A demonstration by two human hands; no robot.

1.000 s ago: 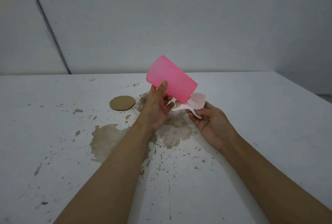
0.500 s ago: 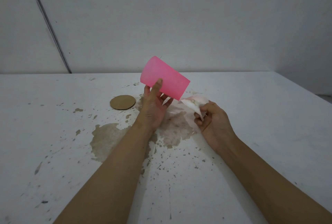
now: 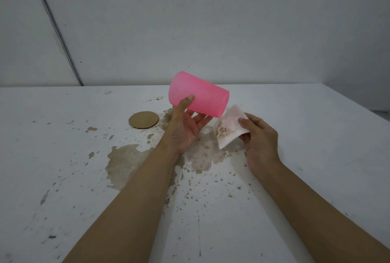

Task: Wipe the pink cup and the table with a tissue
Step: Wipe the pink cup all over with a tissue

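Item: pink cup (image 3: pixel 200 96). Held in my left hand (image 3: pixel 185 130), lifted off the table (image 3: pixel 316 136), lying nearly on its side; my thumb presses the near wall, my other fingers curl beneath. Which end is the mouth I cannot tell; the inside is hidden. No label or writing shows on it.

Item: tissue (image 3: pixel 229 128). Pinched in my right hand (image 3: pixel 259 142), thumb on top, remaining fingers folded behind and mostly hidden. It sits just right of the cup, not touching it. Brown smear on its near face; the far face is out of sight.

Item: table. White, with a brown spill (image 3: pixel 126 163) spread below my hands, partly covered by my left forearm, and splatter around it.

Item: round cardboard coaster (image 3: pixel 144 119). Flat on the table left of my left hand; no print legible.

Both forearms are cut off by the lower edge.
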